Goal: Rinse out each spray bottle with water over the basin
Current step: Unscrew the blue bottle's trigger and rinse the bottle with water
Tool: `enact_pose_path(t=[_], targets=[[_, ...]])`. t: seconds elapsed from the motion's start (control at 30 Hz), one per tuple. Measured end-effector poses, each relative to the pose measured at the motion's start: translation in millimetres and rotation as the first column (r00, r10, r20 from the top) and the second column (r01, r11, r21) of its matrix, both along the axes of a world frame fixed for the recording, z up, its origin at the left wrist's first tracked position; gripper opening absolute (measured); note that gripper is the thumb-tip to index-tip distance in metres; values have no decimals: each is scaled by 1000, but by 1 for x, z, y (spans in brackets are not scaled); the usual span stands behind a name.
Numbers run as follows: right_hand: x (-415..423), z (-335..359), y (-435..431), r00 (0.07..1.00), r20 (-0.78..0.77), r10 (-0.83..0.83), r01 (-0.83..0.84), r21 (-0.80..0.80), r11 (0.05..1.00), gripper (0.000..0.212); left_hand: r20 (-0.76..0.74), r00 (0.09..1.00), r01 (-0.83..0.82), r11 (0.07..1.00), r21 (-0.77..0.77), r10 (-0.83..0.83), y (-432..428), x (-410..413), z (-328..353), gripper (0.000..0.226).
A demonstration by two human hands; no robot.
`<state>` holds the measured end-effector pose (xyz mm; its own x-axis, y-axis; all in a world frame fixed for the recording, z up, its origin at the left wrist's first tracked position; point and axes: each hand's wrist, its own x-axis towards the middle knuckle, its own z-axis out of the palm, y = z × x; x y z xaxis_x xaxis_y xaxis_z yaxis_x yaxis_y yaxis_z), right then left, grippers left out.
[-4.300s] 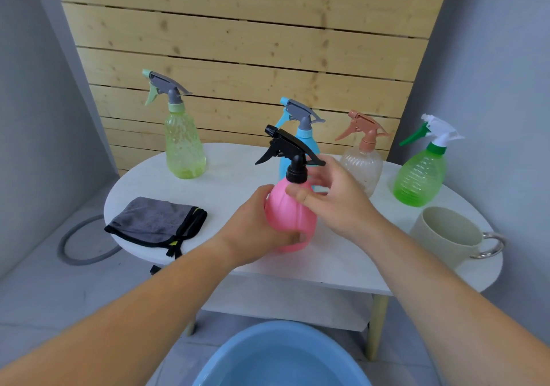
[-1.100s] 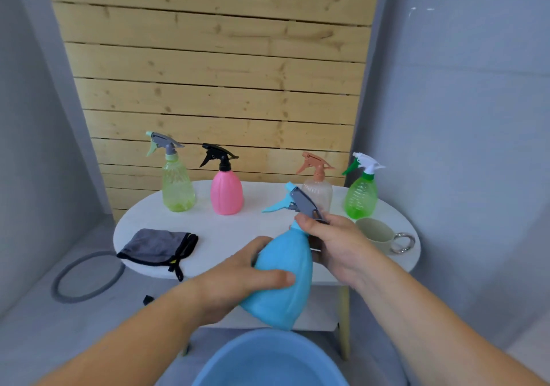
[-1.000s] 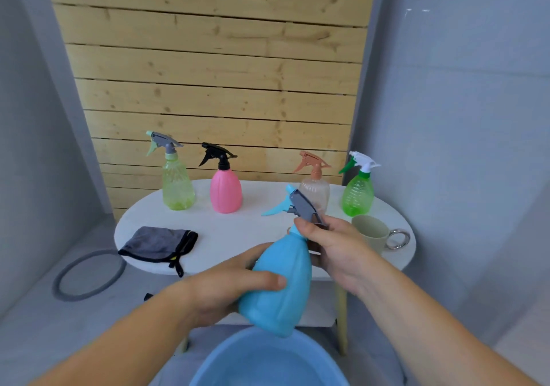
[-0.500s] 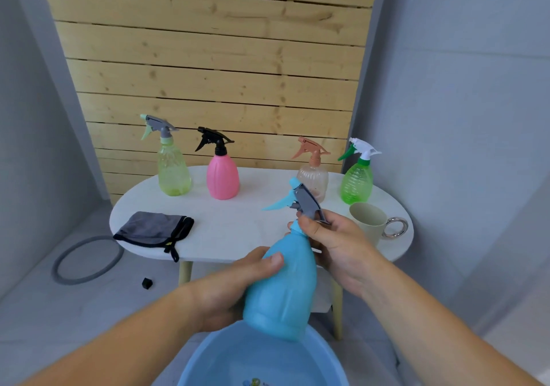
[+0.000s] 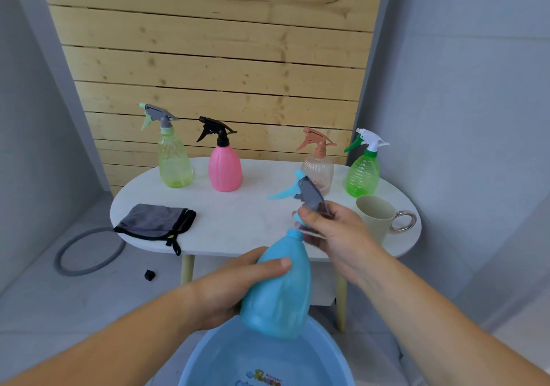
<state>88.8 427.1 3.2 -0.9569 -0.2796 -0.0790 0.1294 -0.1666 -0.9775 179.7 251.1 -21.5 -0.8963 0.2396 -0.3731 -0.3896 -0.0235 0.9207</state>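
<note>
Round blue plastic basin (image 5: 214, 356): stood on the floor at the near edge of the view, directly under the work.

Opaque light-blue plastic spray bottle (image 5: 278, 290): held tilted above the basin, neck open, base just over the rim.

Left hand (image 5: 238, 284): wrapped round the bottle's body, thumb laid across the front, forearm reaching in from lower left.

Right hand (image 5: 333, 231): closed on the grey-and-blue trigger spray head (image 5: 306, 195), lifted just clear of the neck, wrist cocked upward.

Handling note: the head probably wanted drawing straight up so any dip tube came out cleanly, with the bottle kept over the basin for drips. The beige mug with a metal ring handle (image 5: 375, 219) on the white oval table (image 5: 244, 219) looked the likely water source.
</note>
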Motion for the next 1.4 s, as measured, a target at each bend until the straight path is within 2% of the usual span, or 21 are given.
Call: enact_pose_path(t=[0.07, 0.13, 0.23, 0.43, 0.63, 0.7, 0.8, 0.9, 0.97, 1.1, 1.23, 1.33, 1.4], targets=[[-12, 8, 1, 985, -58, -161, 161, -6, 987, 15, -9, 1000, -18, 995, -101, 17, -8, 1, -3, 69], [-24, 22, 6, 930, -149, -334, 336, -14, 942, 10, -19, 999, -53, 976, -211, 50, -20, 1, -7, 65], [-35, 28, 7, 860, -223, -459, 466, -25, 884, 18, -13, 991, -128, 951, -280, 130, -35, 2, -13, 62], [-48, -24, -19, 918, -40, -395, 396, 175, 901, 24, -26, 990, -137, 948, -286, 135, -40, 4, -17, 63], [-61, -62, -32, 945, 41, -325, 288, 365, 885, 16, -52, 994, -109, 956, -271, 98, -34, 8, -15, 60], [-62, -63, -32, 945, 57, -321, 270, 415, 869, 27, -59, 994, -104, 957, -271, 92, -32, 9, -16, 60], [-63, -62, -29, 968, -36, -247, 216, 619, 755, 34, -71, 994, -104, 954, -282, 88, -32, 7, -19, 66], [-65, -64, -25, 969, -206, -134, 246, 827, 506, 44, -78, 994, -100, 950, -297, 80, -32, 5, -22, 71], [-64, -63, -23, 955, -290, -62, 289, 867, 406, 45, -84, 994, -95, 949, -299, 73, -31, 4, -22, 71], [-57, -39, -10, 919, -387, -76, 385, 838, 386, 44, -105, 992, -97, 947, -305, 68, -25, -1, -21, 69], [-55, -3, 27, 781, -592, -200, 616, 677, 403, 20, -138, 988, -102, 952, -290, 64, -17, -2, -20, 64], [-60, 6, 68, 695, -662, -280, 718, 617, 322, 22, -158, 986, -103, 957, -272, 62, -11, -2, -19, 67], [-70, -1, 96, 735, -618, -279, 676, 699, 233, 30, -166, 984, -103, 960, -260, 61, -8, -1, -18, 67]])
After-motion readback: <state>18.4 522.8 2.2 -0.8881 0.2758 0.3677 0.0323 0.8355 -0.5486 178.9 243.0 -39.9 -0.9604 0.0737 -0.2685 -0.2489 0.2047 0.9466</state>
